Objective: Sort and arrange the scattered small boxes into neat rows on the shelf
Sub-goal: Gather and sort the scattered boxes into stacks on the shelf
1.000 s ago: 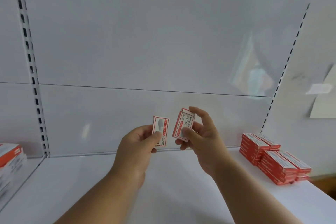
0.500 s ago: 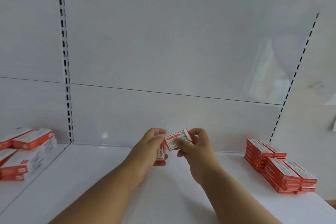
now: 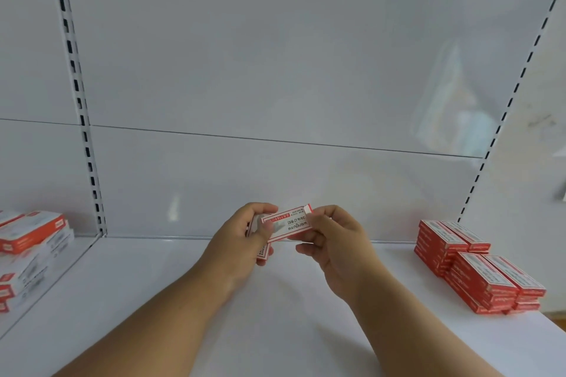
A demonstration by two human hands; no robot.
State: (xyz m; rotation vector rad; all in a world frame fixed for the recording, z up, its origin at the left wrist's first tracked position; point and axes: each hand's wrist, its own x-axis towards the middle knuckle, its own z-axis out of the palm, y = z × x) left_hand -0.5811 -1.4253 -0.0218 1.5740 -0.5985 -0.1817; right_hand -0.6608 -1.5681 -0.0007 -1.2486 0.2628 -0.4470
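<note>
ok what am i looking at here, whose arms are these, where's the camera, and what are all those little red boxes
There is no machine here. The arms belong to a person wearing a camera on their head, so this single view looks forward and down at their own hands. In front of them is a white shop shelf. The left hand and the right hand meet in the middle, both gripping a small red and white box; the left hand also holds a second box, mostly hidden behind its fingers. On the right of the shelf sit neat stacks of red boxes. At the far left lies a looser pile of boxes.
</note>
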